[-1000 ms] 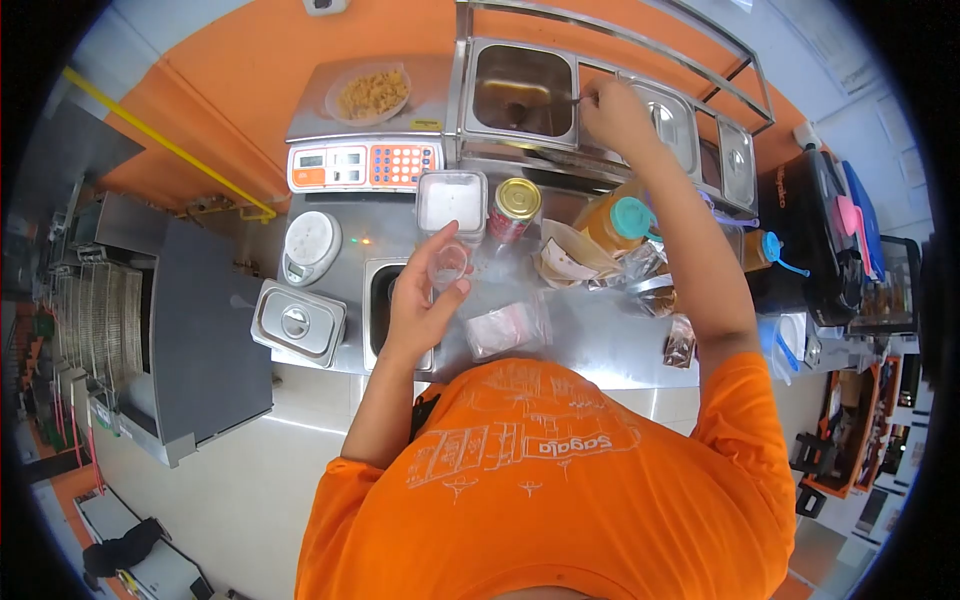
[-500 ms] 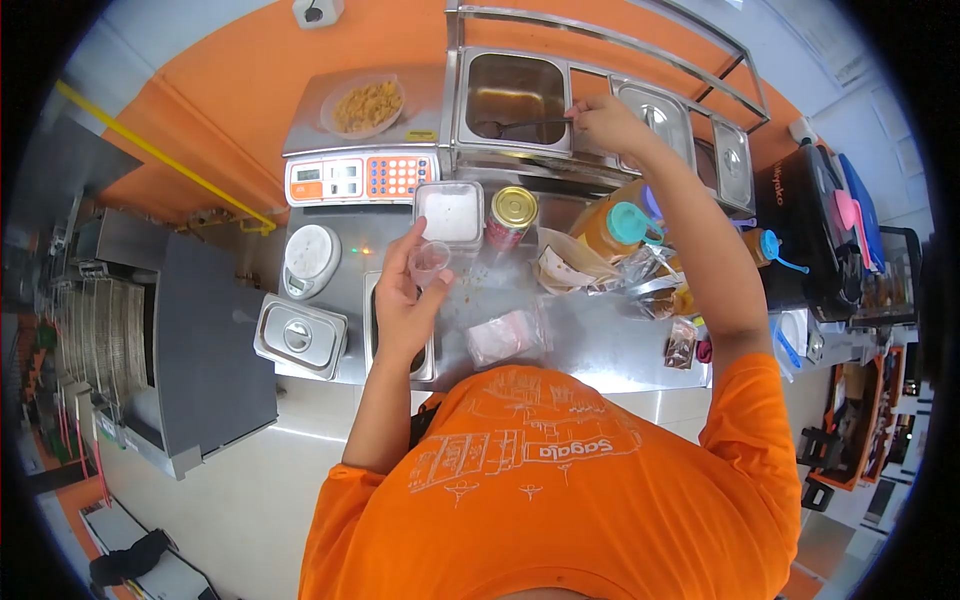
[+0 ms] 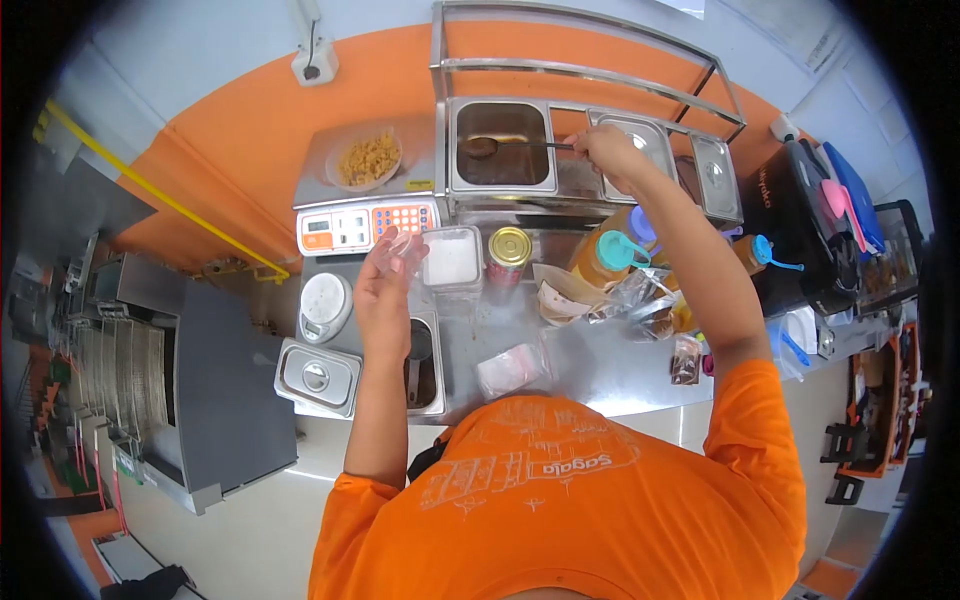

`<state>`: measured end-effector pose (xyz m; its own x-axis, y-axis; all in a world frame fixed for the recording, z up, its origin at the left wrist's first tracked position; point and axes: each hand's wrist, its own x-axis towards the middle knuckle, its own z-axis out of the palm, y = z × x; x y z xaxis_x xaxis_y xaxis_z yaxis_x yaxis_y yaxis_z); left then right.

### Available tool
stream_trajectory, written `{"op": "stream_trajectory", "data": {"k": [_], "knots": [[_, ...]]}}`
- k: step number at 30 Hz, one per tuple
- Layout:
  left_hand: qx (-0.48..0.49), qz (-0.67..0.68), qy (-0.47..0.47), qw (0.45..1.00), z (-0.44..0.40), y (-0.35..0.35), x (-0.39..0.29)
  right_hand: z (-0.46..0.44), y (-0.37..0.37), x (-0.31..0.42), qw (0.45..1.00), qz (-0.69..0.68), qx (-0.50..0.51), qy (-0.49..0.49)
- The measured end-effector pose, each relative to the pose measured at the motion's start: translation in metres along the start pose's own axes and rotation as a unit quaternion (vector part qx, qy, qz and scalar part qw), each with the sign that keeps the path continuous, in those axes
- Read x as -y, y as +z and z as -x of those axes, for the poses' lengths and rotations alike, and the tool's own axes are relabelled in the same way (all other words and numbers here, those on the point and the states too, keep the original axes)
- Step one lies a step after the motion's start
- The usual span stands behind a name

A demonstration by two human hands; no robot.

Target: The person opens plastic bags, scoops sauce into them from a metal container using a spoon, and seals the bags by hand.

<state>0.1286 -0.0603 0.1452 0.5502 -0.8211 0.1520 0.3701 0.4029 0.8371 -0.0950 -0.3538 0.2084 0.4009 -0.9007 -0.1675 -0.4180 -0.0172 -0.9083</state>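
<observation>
My right hand (image 3: 612,158) is closed round the handle of a dark ladle (image 3: 481,147). The ladle's bowl is over the open steel food pan (image 3: 505,184), which has brown sauce low inside it. In my left hand (image 3: 385,290), the fingers grip a small clear plastic cup (image 3: 402,246), raised near the front of the orange-and-white scale (image 3: 345,228). Just right of that hand stands a clear tub of white powder or grains (image 3: 452,258), with a gold-topped can (image 3: 509,250) beside it.
A bowl of golden crumbly food (image 3: 366,163) sits on the big scale. Left are a small round scale (image 3: 325,303) and a lidded steel pan (image 3: 317,378). Sauce bottles (image 3: 603,258) stand under my right arm, beside lidded pans (image 3: 640,150). A plastic packet (image 3: 512,368) lies near the front edge.
My left hand has moved up and left with the cup, towards the big scale. The ladle's bowl has lifted from the pan's bottom, and its handle lies nearly level.
</observation>
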Motion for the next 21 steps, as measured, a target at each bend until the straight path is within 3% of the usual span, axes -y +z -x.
{"op": "stream_trajectory", "data": {"k": [6, 12, 17, 21], "knots": [[0.025, -0.036, -0.020, 0.999, -0.033, 0.006, -0.007, -0.005, -0.010, 0.001, 0.998, -0.047, -0.027, -0.013], [0.048, 0.012, -0.031, 0.998, -0.067, 0.028, -0.017, -0.007, -0.021, 0.006, 0.995, -0.089, -0.042, -0.021], [0.078, -0.141, 0.039, 0.986, -0.099, 0.046, -0.022, -0.007, -0.034, 0.010, 0.996, -0.077, -0.037, -0.041], [0.098, -0.181, 0.048, 0.977, -0.127, 0.050, -0.014, -0.010, -0.042, 0.013, 0.996, -0.073, -0.038, -0.037]]}}
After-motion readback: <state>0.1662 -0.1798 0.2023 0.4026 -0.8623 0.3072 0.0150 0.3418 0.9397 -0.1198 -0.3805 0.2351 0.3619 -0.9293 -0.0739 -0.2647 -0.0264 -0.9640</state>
